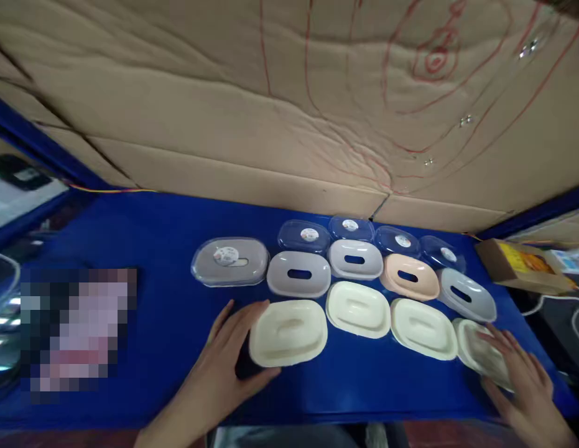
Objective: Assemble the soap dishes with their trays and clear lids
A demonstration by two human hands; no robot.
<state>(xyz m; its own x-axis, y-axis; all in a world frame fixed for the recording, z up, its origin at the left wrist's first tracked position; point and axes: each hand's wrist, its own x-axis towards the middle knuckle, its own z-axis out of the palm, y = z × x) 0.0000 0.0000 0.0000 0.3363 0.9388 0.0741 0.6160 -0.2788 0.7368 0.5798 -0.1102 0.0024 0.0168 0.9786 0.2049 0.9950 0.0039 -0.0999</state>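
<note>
In the apparent handling step, the left hand (pixel 224 367)—thumb and fingers wide—brackets the left cream tray (pixel 288 333) at 6 o'clock, while the right hand (pixel 522 379)—grip indeterminable—covers the rightmost cream tray (pixel 467 341) at 4 o'clock; moving either likely calls for level edge contact.

Trays (pixel 299 287) between lids (pixel 291 235) and inserts (pixel 289 333)

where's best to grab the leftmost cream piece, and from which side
Probably by the rounded left rim of the leftmost cream piece, coming from the left: it lies flat, its right end sits close to the next cream piece, and the left hand is spread beside that left rim.
</note>
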